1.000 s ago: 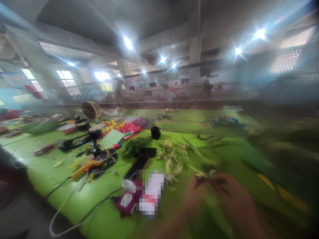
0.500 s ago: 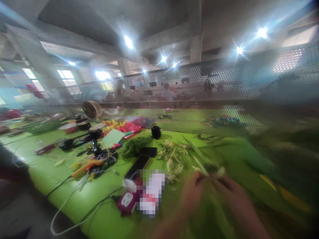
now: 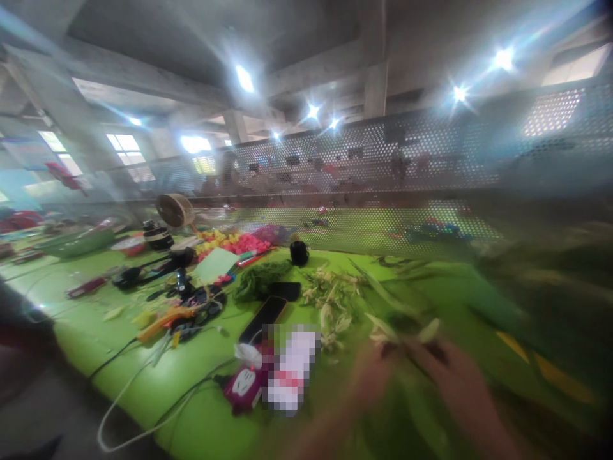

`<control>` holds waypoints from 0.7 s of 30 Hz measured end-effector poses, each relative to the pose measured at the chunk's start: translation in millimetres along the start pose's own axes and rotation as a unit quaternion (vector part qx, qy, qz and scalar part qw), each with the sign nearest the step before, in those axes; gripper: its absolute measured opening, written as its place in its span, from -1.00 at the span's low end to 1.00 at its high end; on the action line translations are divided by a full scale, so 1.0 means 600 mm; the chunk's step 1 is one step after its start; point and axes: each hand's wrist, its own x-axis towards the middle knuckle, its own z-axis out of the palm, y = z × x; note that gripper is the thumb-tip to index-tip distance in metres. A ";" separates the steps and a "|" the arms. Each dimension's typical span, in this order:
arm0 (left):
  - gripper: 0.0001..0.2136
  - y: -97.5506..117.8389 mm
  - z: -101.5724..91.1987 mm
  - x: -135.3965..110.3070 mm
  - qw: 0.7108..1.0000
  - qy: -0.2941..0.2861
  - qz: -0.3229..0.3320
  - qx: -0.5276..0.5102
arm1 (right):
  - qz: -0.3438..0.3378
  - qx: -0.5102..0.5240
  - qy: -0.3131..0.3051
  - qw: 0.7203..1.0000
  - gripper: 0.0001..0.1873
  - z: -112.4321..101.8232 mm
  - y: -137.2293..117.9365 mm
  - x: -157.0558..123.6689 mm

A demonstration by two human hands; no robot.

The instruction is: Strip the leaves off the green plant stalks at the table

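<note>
My left hand (image 3: pixel 373 374) and my right hand (image 3: pixel 443 364) are close together at the lower right, both with fingers pinched. A pale green leaf-like piece (image 3: pixel 382 327) sticks up from the left fingers. A similar pale petal-shaped tip (image 3: pixel 429 331) shows above the right fingers. Below and between the hands runs a long, blurred green strip (image 3: pixel 424 409). Whether these pieces are joined cannot be made out. Just left of the hands lies a heap of pale, leaf-like pieces (image 3: pixel 332 300). A long green leaf (image 3: pixel 373 284) lies behind them.
A phone (image 3: pixel 263 319), a purple packet (image 3: pixel 246 386) and cables lie to the left. A yellow-handled tool (image 3: pixel 165 321), a black cup (image 3: pixel 299 253), green netting (image 3: pixel 261 278) and pink and yellow pieces (image 3: pixel 239 244) are farther back. A perforated metal screen (image 3: pixel 345 160) stands behind.
The pale tip above my right fingers now shows larger and more upright. The piece at my left fingers now looks shorter and leans left. Both hands stay in nearly the same place.
</note>
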 end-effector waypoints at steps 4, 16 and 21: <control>-0.79 0.000 -0.004 -0.002 0.999 -0.010 0.021 0.036 | 0.025 0.046 -0.037 0.998 -0.64 -0.001 0.012 0.005; -0.79 -0.004 -0.002 0.000 0.987 -0.131 0.077 0.061 | 0.011 -0.018 -0.011 1.000 -0.78 -0.006 -0.009 0.009; -0.83 -0.017 0.001 -0.007 0.995 -0.096 0.029 0.005 | 0.025 0.035 0.005 0.999 -0.74 0.001 0.008 0.001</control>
